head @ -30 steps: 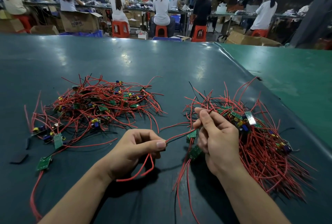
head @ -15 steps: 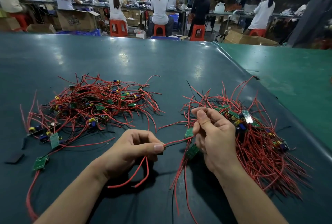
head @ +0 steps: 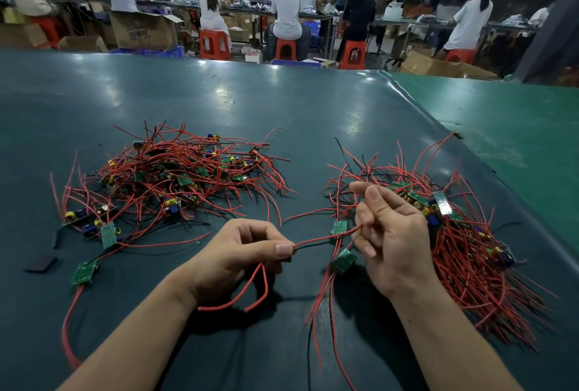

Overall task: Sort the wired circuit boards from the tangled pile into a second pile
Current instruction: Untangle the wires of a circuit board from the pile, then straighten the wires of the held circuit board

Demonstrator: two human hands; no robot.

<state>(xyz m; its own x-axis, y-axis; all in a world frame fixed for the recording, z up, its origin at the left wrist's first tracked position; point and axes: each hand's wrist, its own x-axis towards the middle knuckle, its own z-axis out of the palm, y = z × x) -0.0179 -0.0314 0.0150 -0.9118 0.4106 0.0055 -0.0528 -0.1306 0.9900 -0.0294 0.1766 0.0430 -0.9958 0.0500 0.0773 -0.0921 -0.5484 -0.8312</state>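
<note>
A: From your head camera, what are your hands on?

B: Your left hand (head: 247, 252) has its thumb and curled fingers pinched on a thin red insulated wire (head: 313, 241), whose loose ends loop down below your palm. Your right hand (head: 391, 234) is curled too, fingers bunched round several red leads just beside the small green rectangular circuit board (head: 340, 228) strung between your hands. A second green board (head: 344, 261) hangs just under it, leads trailing toward you.

A: And the piles?

B: The tangled heap of red wires and green boards (head: 463, 240) lies under and beyond your right hand. The other heap of the same wired boards (head: 181, 177) sits well apart on your left, on the dark green matted table (head: 282, 114).

A: How will the board handle?

B: I'd judge it very light, but its leads are limp and springy, so they'll snag on neighbours. Solder joints are probably the weak spot. You'd do better to hold the board by its edges, or the wire close to it, and ease it free, not yank.

A: Anything else?

B: A flat black strip (head: 42, 264) lies near the left edge.
</note>
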